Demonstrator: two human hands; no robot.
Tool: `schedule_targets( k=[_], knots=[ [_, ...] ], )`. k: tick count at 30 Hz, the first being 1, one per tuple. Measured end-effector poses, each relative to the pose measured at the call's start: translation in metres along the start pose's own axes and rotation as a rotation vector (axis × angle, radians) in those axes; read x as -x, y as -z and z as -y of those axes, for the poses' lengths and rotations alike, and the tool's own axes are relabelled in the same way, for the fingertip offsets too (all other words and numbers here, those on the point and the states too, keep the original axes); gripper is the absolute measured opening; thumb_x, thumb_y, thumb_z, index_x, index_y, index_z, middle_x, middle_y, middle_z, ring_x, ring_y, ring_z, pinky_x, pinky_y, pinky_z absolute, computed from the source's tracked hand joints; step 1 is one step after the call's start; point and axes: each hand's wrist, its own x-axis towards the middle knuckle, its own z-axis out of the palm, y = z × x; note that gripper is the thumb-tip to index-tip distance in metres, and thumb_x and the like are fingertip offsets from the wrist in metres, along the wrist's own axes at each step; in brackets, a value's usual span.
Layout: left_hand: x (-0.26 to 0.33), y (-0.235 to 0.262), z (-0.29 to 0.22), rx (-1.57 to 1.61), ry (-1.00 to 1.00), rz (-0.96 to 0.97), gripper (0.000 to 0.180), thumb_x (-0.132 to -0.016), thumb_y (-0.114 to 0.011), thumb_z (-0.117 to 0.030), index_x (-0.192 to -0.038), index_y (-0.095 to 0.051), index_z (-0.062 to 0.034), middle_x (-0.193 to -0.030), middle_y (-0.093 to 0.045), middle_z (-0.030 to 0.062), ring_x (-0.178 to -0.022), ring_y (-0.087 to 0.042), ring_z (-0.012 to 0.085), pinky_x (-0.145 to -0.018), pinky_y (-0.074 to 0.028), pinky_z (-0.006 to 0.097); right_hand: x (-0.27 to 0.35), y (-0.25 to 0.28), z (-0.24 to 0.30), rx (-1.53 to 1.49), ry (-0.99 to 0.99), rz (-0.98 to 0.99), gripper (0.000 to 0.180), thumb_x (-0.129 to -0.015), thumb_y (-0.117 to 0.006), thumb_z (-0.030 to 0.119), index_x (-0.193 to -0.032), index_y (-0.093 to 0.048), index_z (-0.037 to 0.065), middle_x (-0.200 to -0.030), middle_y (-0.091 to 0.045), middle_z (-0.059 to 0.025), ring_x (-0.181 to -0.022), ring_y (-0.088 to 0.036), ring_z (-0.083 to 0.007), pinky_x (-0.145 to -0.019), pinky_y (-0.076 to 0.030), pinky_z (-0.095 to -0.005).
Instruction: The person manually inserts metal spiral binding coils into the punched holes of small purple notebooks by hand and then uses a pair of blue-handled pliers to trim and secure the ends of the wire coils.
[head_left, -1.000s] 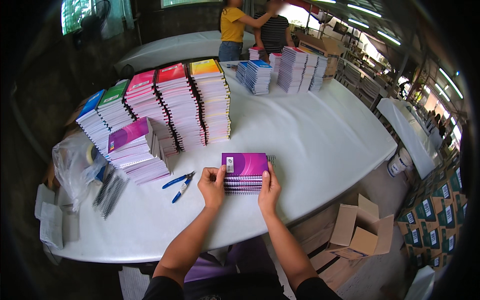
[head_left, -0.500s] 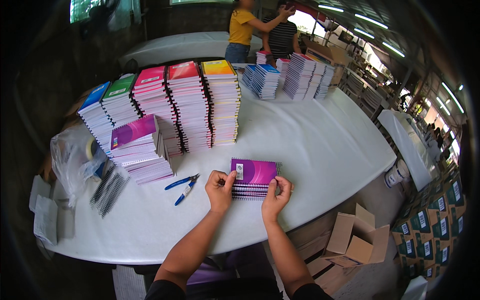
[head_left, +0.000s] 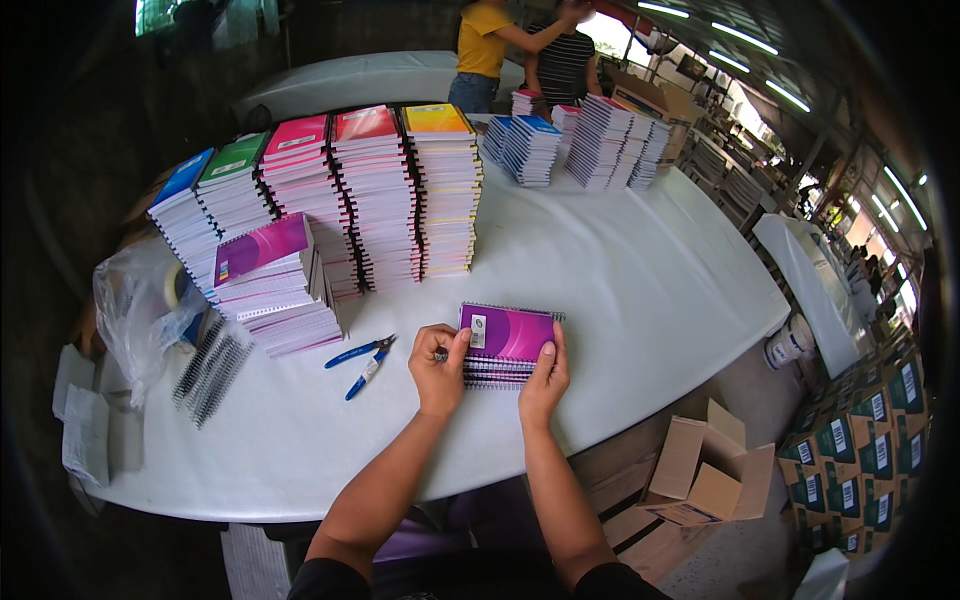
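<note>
Purple notebooks (head_left: pixel 503 340), small stack clamped by left hand (head_left: pixel 438 367) and right hand (head_left: pixel 545 375), blue pliers (head_left: pixel 362 360) beside, tall stacks (head_left: pixel 375 195) behind.

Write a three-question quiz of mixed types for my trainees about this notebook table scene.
1. True or false: both hands, the left hand and the right hand, touch the small stack of purple-covered spiral notebooks.
2. The blue-handled pliers lie on which side of that stack? A) the person's left B) the person's right C) on top
3. Fill in: the tall pile nearest the stack has a ______ top cover.

Key: 1 true; 2 A; 3 yellow.
</note>
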Motion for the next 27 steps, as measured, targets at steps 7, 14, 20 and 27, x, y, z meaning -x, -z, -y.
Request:
schedule_targets(
  k=[7, 14, 20, 27],
  knots=[
    [-0.003, 0.011, -0.002, 0.089, 0.191, 0.09, 0.034, -0.092, -0.049, -0.036, -0.102, -0.054, -0.0041, -0.103, -0.057, 0.007, -0.092, -0.051, 0.0139, -0.081, -0.039, 0.027, 0.001, 0.004, 0.003, -0.007, -0.025, 0.027, 0.047, -0.096, -0.042, 0.027, -0.13, -0.042, -0.005, -0.129, -0.048, -0.018, -0.116, -0.048, -0.0234, -0.099, -0.035, -0.033],
    [-0.018, 0.037, -0.004, 0.16, 0.718, 0.589, 0.091, -0.087, -0.016, -0.069, -0.143, -0.01, 0.0019, -0.15, -0.011, 0.0176, -0.139, -0.012, 0.0249, -0.113, -0.006, 0.035, 0.003, 0.005, 0.001, -0.104, -0.067, 0.065, 0.051, -0.095, -0.045, 0.029, -0.133, -0.038, -0.005, -0.134, -0.044, -0.0178, -0.125, -0.04, -0.0241, -0.104, -0.029, -0.0338],
    [-0.016, 0.036, -0.007, 0.214, 0.703, 0.714, 0.086, -0.09, -0.023, -0.065, -0.142, -0.013, 0.0023, -0.149, -0.017, 0.0162, -0.139, -0.014, 0.0243, -0.112, -0.009, 0.033, 0.002, 0.004, 0.002, -0.134, -0.105, 0.061, 0.051, -0.096, -0.043, 0.032, -0.131, -0.039, -0.006, -0.133, -0.045, -0.0169, -0.124, -0.042, -0.0249, -0.104, -0.03, -0.034],
    [-0.013, 0.036, -0.016, 0.171, 0.676, 0.743, 0.077, -0.094, -0.027, -0.055, -0.143, -0.01, 0.0012, -0.15, -0.013, 0.0141, -0.139, -0.009, 0.0225, -0.112, -0.007, 0.03, 0.0, 0.003, 0.003, -0.129, -0.063, 0.028, 0.048, -0.097, -0.04, 0.032, -0.124, -0.048, -0.006, -0.125, -0.052, -0.0167, -0.117, -0.048, -0.0246, -0.1, -0.034, -0.0332]
  ],
)
